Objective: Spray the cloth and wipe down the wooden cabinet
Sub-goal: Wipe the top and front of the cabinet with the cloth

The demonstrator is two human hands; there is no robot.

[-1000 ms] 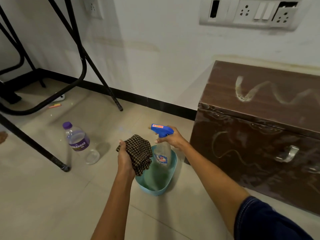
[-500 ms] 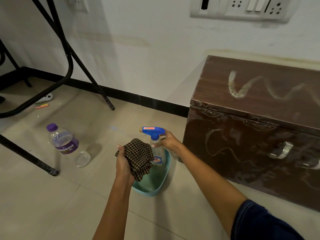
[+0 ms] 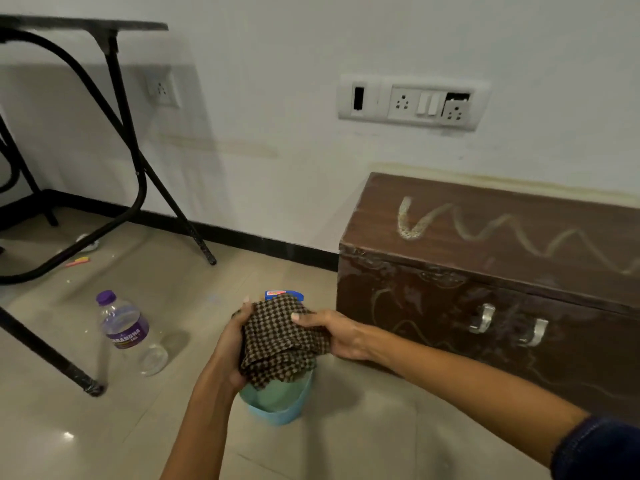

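Note:
A brown-and-black checked cloth is bunched between both hands above a light blue tub on the floor. My left hand grips the cloth's left side and my right hand holds its right side. Behind the cloth only the blue head of the spray bottle shows; the rest is hidden. The dark wooden cabinet stands to the right against the wall, with pale wavy smears on its top and front and two metal handles.
A clear water bottle with a purple cap lies on the tiled floor to the left. Black metal table legs cross the left side. A white socket panel is on the wall above the cabinet.
My right hand has let go of the spray bottle and taken hold of the cloth. The bottle now sits behind the cloth. The camera has tilted up.

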